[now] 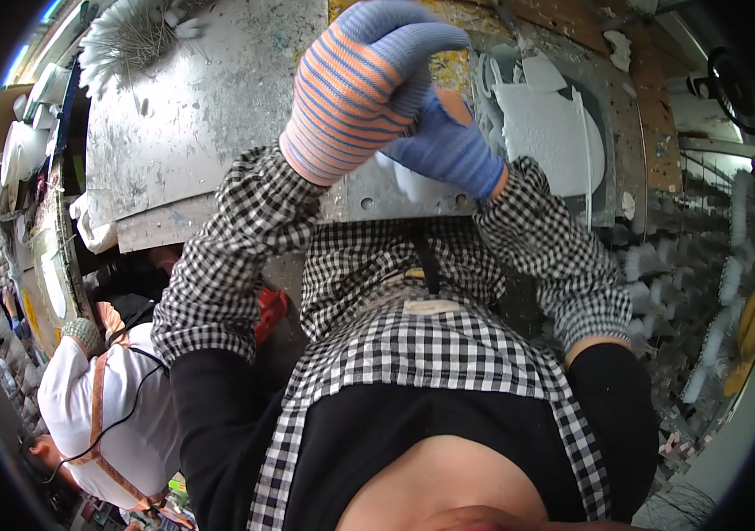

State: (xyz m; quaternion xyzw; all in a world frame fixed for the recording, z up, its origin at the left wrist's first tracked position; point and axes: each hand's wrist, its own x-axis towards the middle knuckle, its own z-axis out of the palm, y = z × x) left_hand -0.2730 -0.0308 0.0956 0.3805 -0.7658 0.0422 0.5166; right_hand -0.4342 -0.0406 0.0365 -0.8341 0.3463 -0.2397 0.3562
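- The left hand (355, 88) wears a knitted glove with orange and blue stripes; it is raised in the far middle of the scene, above the metal table.
- Its fingers are curled down toward the right hand, and the thumb side touches it; I cannot tell if they hold something.
- The right hand (448, 146) wears a blue glove with an orange spot, and it sits just beside and under the left hand, partly hidden by it.
- Its fingers are bent and half closed; what they hold, if anything, is hidden.
- Both forearms wear black and white checked sleeve covers (236, 257), and a checked apron (422, 345) is near.
- The grey metal table (192, 115) is scratched and lies behind the hands.
- White flat pieces (546, 124) lie on the far right.
- Another person in a white shirt (121, 407) is at the near left.
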